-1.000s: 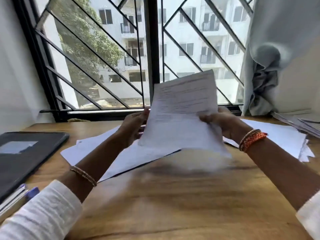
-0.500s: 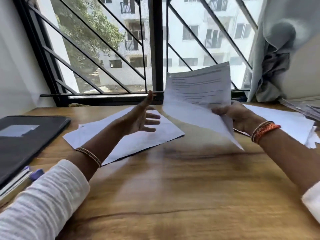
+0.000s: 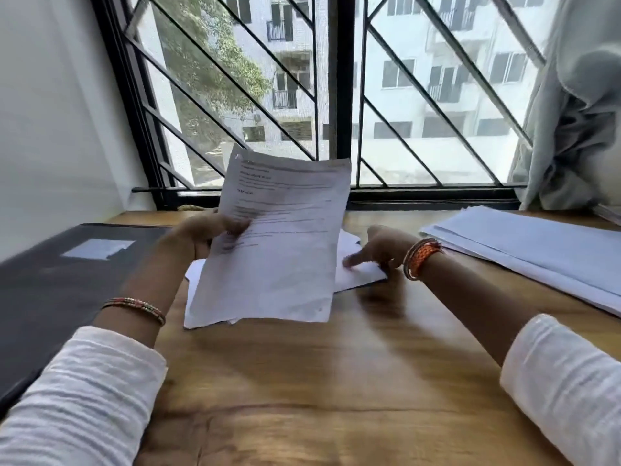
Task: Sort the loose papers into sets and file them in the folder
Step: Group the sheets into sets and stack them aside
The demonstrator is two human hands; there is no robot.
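A printed white paper sheet (image 3: 279,237) was held up over the brown wooden desk (image 3: 336,381), tilted, with its text side toward the camera. It was gripped at its left edge by the left hand (image 3: 205,237), thumb across the face of the sheet, fingers behind it. A flat stack of white papers (image 3: 356,267) lay on the desk directly under and behind the held sheet; only its edges were seen. The right hand (image 3: 379,250) was rested on that stack's right part, index finger stretched out and touching the paper, the other fingers loosely bent, nothing gripped. A second, larger pile of white sheets (image 3: 524,250) was seen on the desk to the right of the held sheet, well apart from it. A closed dark grey folder with a white label (image 3: 60,274) lay on the desk to the left of the held sheet, beside the left forearm. The text on the sheet was too blurred to read.
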